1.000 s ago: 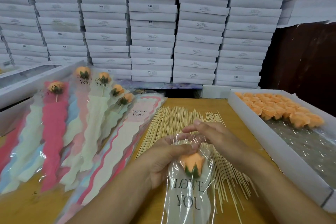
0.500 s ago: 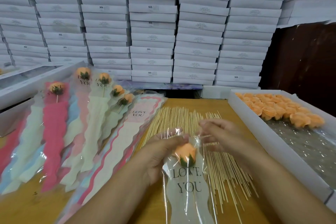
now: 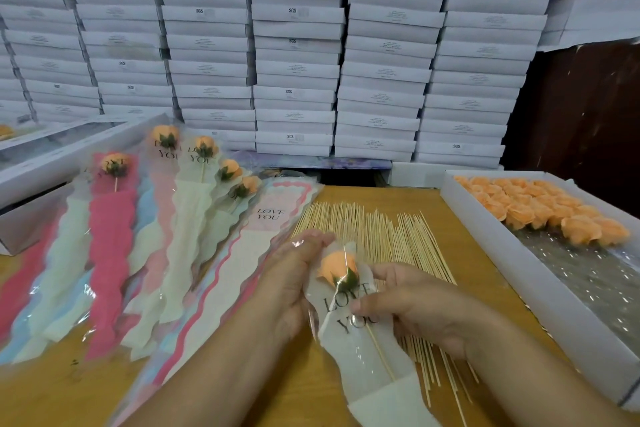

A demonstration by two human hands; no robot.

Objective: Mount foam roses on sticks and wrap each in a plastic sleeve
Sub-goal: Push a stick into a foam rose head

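I see a long white cardboard tray (image 3: 491, 236) on the right, orange foam roses (image 3: 540, 208) packed at its far end. Centre, a clear plastic sleeve printed LOVE YOU (image 3: 360, 350) holds one orange foam rose on a thin wooden stick (image 3: 337, 269) — my left hand (image 3: 294, 282) cups its edge, my right hand (image 3: 412, 302) pinches it with the thumb.

"LOVE YOU" reads in black on the held sleeve (image 3: 349, 314), on the top flat sleeve (image 3: 268, 214) of the stack at ten o'clock, and on two finished sleeves (image 3: 183, 152); "SGS" marks several stacked white boxes (image 3: 292, 10) at twelve o'clock; their smaller print is illegible
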